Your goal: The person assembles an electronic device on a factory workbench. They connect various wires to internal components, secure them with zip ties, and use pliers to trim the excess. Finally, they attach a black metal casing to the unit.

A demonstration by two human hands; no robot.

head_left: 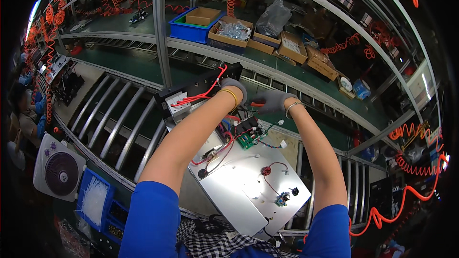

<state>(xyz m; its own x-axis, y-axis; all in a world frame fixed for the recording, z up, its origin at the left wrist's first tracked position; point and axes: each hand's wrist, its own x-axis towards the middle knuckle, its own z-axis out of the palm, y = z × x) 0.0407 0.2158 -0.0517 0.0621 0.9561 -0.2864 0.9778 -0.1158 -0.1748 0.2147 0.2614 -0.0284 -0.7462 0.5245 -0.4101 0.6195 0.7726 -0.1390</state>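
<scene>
A silver sheet-metal chassis point(234, 181) lies before me, with a green circuit board point(246, 140), a small board point(283, 198) and loose wires on it. At its far end is a long black panel point(196, 86) with red wires point(205, 96) running over it. My left hand point(235, 86), in a grey glove, is at the panel's right part beside these wires; its fingers are hidden. To its right, my grey-gloved right hand point(271, 101) is closed, its fingertips around a short red piece point(257, 104) that I cannot make out.
The chassis rests over a roller conveyor point(114, 119). Beyond stand a blue bin point(189, 26) and several cardboard boxes point(232, 31). Lower left are a fan unit point(60, 169) and a blue tray point(95, 198) of white strips. Orange coiled hoses point(418, 162) hang at right. Another person point(31, 119) is far left.
</scene>
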